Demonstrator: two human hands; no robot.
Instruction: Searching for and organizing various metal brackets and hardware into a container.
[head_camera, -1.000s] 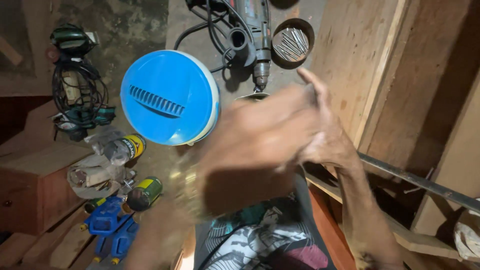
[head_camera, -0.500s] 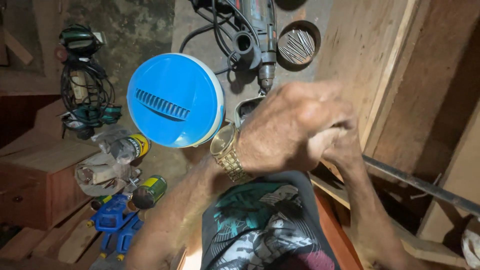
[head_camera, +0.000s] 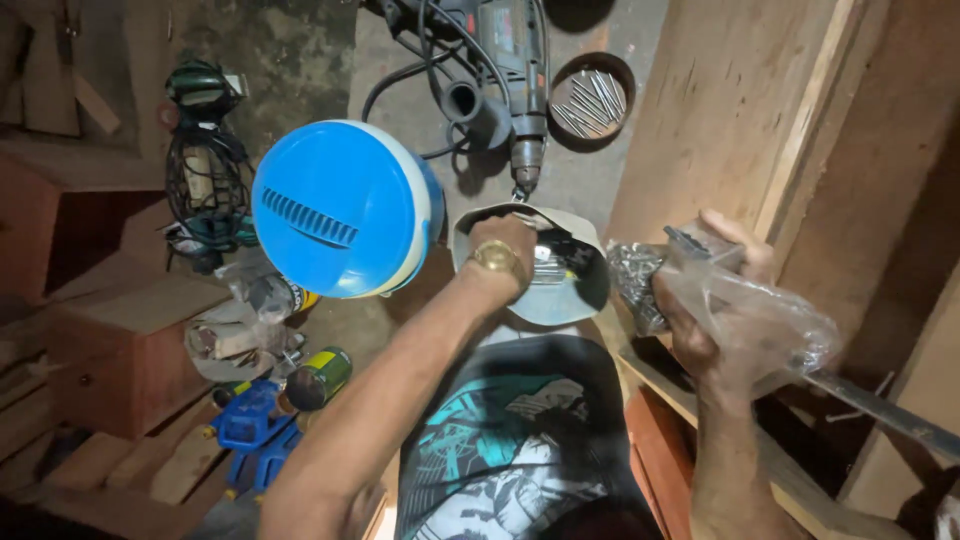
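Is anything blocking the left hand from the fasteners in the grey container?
Nothing visible does. The left hand is already down inside the grey container, among the fasteners. The right hand holds a clear plastic bag off to the side.

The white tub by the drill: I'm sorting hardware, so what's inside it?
Inside the white tub lie small shiny metal pieces, likely screws or nails, against a dark interior. The left hand reaches in and covers the tub's left part, so what lies beneath it is hidden.
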